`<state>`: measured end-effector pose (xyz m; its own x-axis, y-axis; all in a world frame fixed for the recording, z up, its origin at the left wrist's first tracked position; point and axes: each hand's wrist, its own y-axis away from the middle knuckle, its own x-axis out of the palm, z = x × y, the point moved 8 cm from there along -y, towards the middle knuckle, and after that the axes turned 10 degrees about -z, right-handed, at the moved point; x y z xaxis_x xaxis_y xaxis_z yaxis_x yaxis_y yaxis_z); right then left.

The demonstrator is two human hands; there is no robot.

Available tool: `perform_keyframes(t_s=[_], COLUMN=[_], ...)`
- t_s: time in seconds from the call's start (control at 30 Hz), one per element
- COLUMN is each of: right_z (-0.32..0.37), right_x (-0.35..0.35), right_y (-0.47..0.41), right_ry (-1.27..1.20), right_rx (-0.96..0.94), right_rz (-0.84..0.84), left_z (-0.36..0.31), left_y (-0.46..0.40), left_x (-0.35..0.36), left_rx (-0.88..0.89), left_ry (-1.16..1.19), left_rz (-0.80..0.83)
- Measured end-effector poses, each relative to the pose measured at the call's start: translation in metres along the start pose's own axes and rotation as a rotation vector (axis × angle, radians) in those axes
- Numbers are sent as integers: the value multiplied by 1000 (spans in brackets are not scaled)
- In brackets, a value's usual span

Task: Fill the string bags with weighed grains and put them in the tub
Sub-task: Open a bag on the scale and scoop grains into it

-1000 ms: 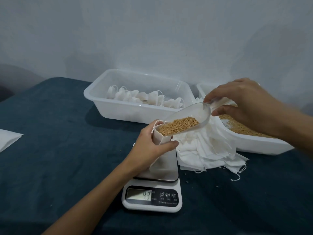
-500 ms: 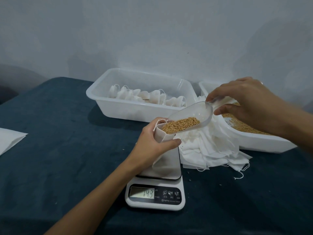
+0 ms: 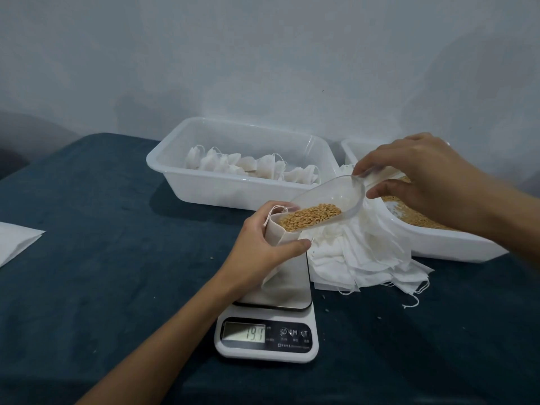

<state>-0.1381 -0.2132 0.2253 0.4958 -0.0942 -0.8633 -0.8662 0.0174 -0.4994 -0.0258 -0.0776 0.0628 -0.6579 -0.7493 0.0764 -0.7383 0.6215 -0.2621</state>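
A white string bag (image 3: 279,233) stands on the kitchen scale (image 3: 267,336), whose display reads 19.7. My left hand (image 3: 263,244) grips the bag's mouth and keeps it open. My right hand (image 3: 423,182) holds the handle of a clear plastic scoop (image 3: 330,201), tilted down with golden grains (image 3: 311,219) at its lip over the bag mouth. The white tub (image 3: 222,188) behind holds several filled bags (image 3: 248,166). A second tub (image 3: 444,244) at the right holds loose grains.
A heap of empty white string bags (image 3: 365,258) lies between the scale and the grain tub. A white sheet (image 3: 14,244) lies at the left edge of the dark blue tablecloth. A few stray grains dot the cloth right of the scale.
Grains have slid from the scoop into the bag, and the scale reading has climbed from 4.3 through 14.3 to 19.7. Both hands have kept their hold.
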Motion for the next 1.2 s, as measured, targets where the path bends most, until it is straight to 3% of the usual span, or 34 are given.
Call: perform_keyframes(t_s=[1.2], right_z=[1], right_x=[3], right_y=[-1], right_ry=[8], right_rx=[-32], right_rz=[-8], left_z=[0], left_y=[0], left_x=[-1], left_rx=[2], left_ry=[34], left_rz=[-12])
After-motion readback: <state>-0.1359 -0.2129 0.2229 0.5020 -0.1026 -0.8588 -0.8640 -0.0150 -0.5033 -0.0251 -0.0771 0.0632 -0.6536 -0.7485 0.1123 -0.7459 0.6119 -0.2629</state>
